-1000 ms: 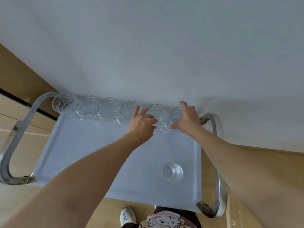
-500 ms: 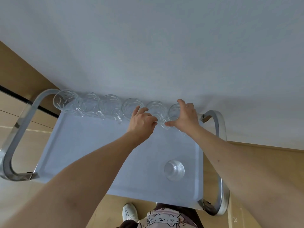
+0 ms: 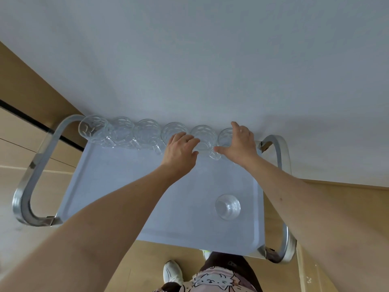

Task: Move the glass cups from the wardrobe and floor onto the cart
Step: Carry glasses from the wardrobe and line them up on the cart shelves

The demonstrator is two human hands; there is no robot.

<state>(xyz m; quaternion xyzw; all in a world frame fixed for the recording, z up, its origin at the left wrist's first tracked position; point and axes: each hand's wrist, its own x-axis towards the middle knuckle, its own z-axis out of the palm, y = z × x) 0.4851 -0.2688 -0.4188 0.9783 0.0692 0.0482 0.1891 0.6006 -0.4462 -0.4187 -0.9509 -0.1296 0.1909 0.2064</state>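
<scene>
Several clear patterned glass cups stand in a row along the far edge of the pale blue cart tray (image 3: 117, 186), against the wall. My right hand (image 3: 240, 144) wraps the rightmost glass cup (image 3: 225, 136), index finger behind it and thumb in front. My left hand (image 3: 181, 150) rests with loosely spread fingertips against the left side of the neighbouring cup (image 3: 203, 137), whose handle points toward me. The leftmost cup (image 3: 92, 128) sits by the cart's left handle. One more glass cup (image 3: 227, 206) stands upside down, alone near the tray's front right.
The cart has curved chrome handles on the left (image 3: 31, 173) and right (image 3: 283, 186). A white wall (image 3: 210, 60) rises directly behind the cup row. Wooden floor surrounds the cart; my white shoe (image 3: 173, 272) shows below the tray's near edge.
Both hands stay at the right end of the row and have eased slightly toward the wall; my right hand's fingers have spread a little. The cups keep their places.
</scene>
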